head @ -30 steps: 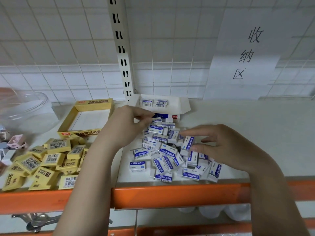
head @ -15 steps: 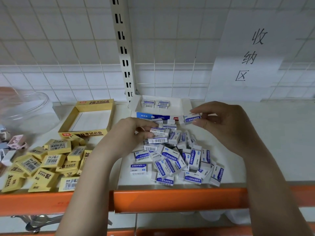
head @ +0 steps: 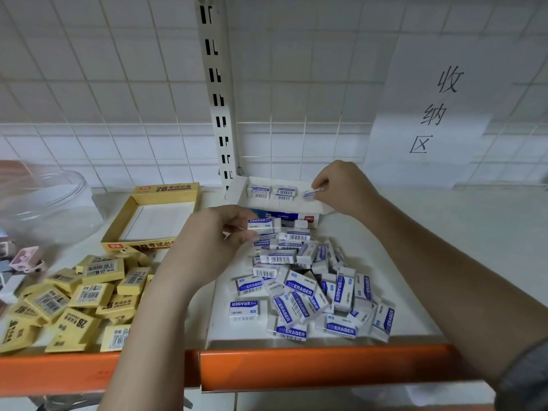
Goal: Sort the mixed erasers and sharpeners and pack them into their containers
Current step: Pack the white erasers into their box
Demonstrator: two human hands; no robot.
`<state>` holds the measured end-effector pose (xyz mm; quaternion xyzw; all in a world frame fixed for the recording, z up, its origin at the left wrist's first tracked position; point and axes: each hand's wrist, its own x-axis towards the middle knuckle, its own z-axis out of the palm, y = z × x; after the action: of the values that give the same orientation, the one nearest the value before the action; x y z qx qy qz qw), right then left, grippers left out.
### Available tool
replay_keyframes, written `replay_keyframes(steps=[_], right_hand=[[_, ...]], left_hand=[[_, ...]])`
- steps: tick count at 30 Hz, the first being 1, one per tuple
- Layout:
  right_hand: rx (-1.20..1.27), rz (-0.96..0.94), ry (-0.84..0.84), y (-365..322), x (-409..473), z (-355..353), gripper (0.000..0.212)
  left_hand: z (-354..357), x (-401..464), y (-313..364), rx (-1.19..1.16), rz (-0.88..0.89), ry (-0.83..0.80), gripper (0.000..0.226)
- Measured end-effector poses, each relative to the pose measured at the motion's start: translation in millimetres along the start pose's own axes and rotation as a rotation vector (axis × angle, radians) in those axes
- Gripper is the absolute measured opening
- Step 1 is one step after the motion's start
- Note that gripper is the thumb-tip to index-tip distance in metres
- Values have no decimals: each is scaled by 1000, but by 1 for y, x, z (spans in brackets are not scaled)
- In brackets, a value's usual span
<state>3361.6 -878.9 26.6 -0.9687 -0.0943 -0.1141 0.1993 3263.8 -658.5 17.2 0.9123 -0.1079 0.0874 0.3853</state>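
Observation:
A heap of white-and-blue erasers (head: 308, 289) lies on the shelf in front of me. Behind it stands an open white-and-blue eraser box (head: 237, 188) with two erasers (head: 272, 191) lined up inside. My right hand (head: 341, 188) reaches over the box and pinches a third white eraser (head: 311, 193) just inside it. My left hand (head: 207, 247) pinches another white eraser (head: 260, 224) above the back of the heap. Yellow 2B erasers (head: 77, 298) are piled at the left, in front of their open yellow box (head: 166, 189).
A clear plastic jar (head: 44, 203) stands at the far left, with pink and grey sharpeners (head: 25, 259) beside it. The orange shelf rail (head: 296, 366) runs along the front edge. A perforated upright post (head: 218, 93) and a paper sign (head: 439, 111) back the shelf.
My right hand has carried a white eraser from the heap back into the white box. My left hand has picked up an eraser at the back of the heap.

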Motion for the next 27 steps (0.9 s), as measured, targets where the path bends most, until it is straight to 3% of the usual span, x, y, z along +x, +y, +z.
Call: replay_keyframes(steps=[5, 12, 19, 27], right_hand=[[-52, 20, -36, 0, 13, 8, 20], [-130, 12, -105, 0, 20, 19, 20], [-332, -47, -46, 3, 24, 35, 19], [-499, -58, 12, -4, 25, 38, 20]], left_hand=[[-5, 1, -5, -130, -96, 64, 18], [-4, 2, -7, -207, -95, 122, 26], [-2, 4, -5, -385, -97, 163, 21], [-2, 3, -4, -474, -29, 137, 30]])
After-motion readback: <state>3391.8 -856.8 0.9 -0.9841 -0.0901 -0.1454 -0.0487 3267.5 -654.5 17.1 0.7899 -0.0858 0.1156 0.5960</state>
